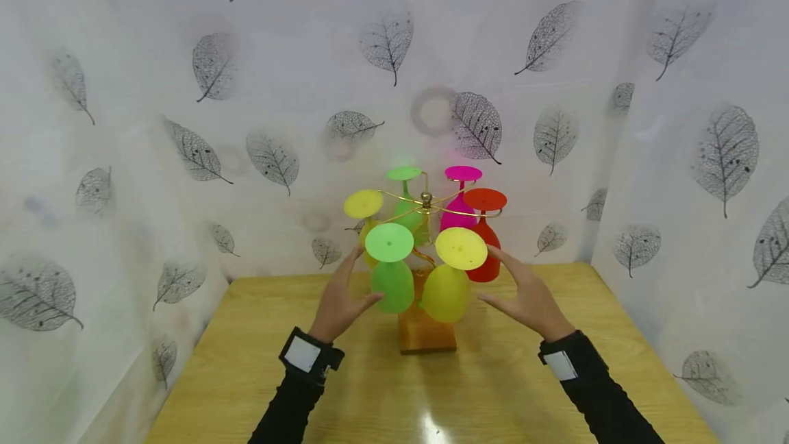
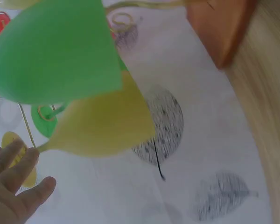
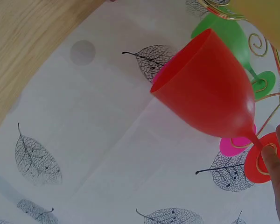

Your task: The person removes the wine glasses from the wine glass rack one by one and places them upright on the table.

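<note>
Plastic goblets hang upside down by their feet from a gold wire rack [image 1: 427, 201] on a wooden base [image 1: 427, 338]. My left hand [image 1: 339, 300] is spread at the left, beside the front green goblet [image 1: 392, 286]; its fingertips are near the left yellow goblet [image 2: 102, 126]. On the other side my right hand [image 1: 529, 295] has its fingers extended by the red goblet [image 3: 210, 88] and the front yellow goblet [image 1: 446, 293]. In the right wrist view the fingers overlap the red foot; whether they touch it I cannot tell. Behind hang another green goblet [image 1: 404, 174] and a pink one [image 1: 464, 174].
The rack stands on a light wooden table [image 1: 246, 362]. A white curtain [image 1: 308, 88] printed with dark leaves closes in the back and both sides, close behind the goblets.
</note>
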`<act>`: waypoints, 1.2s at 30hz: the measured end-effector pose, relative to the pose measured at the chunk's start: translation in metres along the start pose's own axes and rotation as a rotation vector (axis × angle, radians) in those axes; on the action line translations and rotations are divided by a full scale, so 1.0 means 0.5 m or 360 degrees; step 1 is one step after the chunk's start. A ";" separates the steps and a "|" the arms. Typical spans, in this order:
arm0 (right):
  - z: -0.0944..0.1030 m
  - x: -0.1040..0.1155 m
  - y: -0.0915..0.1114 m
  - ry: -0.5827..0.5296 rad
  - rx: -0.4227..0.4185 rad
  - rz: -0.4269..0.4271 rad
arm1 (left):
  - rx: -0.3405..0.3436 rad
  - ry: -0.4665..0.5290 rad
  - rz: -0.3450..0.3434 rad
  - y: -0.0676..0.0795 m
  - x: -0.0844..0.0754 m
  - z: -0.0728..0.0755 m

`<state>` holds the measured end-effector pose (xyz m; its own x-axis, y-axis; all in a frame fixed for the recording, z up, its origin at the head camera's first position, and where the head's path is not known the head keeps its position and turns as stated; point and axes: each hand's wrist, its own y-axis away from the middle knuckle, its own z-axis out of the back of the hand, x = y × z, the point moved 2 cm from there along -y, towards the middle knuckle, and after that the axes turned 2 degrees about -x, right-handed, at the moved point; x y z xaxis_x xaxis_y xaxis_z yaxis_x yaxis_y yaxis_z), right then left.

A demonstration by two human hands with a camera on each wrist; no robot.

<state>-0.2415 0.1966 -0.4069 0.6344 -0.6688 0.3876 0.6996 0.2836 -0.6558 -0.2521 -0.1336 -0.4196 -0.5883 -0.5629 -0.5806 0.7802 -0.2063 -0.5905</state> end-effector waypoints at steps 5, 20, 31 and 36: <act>-0.011 0.007 -0.044 -0.0271 0.0002 -0.0051 | 0.0043 0.0235 0.0055 -0.045 0.003 -0.011; -0.061 -0.015 -0.104 -0.0718 0.0434 -0.0435 | 0.0505 0.0602 0.0164 -0.106 0.027 -0.042; -0.059 -0.002 -0.098 -0.0634 0.0320 -0.0425 | -0.0659 -0.0007 -0.0414 -0.020 -0.067 -0.066; -0.066 0.002 -0.101 -0.0699 0.0307 -0.0374 | -0.0791 -0.0330 -0.1097 0.002 -0.126 -0.102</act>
<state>-0.2874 0.1588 -0.3948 0.5022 -0.3905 0.7716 0.8609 0.3097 -0.4036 -0.2251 -0.0575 -0.4119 -0.8065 -0.5857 0.0808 0.0535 -0.2085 -0.9766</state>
